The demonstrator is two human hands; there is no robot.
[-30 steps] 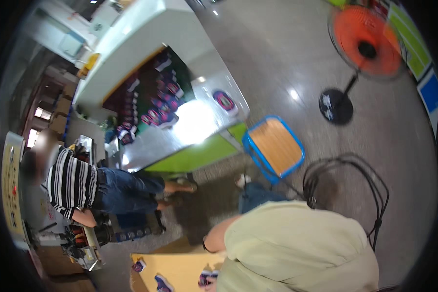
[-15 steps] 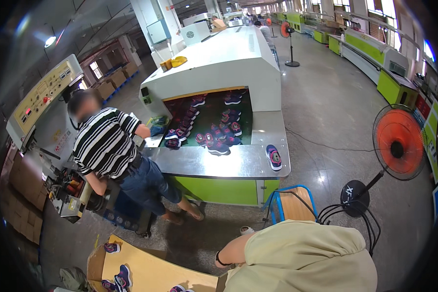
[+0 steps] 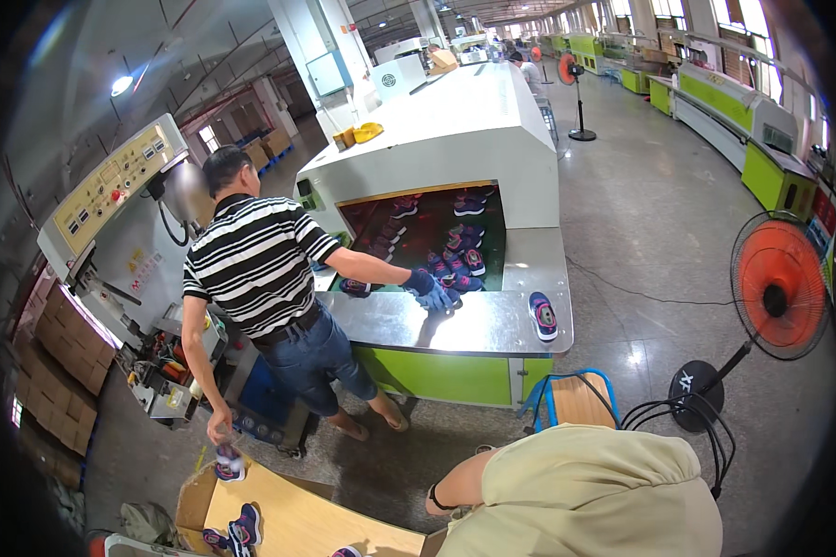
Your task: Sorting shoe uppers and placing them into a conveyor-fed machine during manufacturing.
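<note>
My bare left forearm, with a dark band at the wrist, comes out of wide khaki cloth at the lower edge. The fingers of that hand are hidden close to the end of a yellow board, and I cannot make out anything held. My right hand does not show. Several dark blue and pink sneakers lie on the board; one pair of sneakers is nearest the front. A co-worker's bare hand grips a sneaker at the board's far left corner. Their blue-gloved hand touches a sneaker on the steel ledge.
A white tunnel machine has rows of sneakers in its opening. One sneaker lies at the ledge's right end. A stool, cables and an orange fan stand on the right. A control-panel machine is behind the co-worker.
My view has shifted slightly. The co-worker has reached the gloved hand right across the ledge to a sneaker, and lowered the bare hand to the sneaker on the board's corner.
</note>
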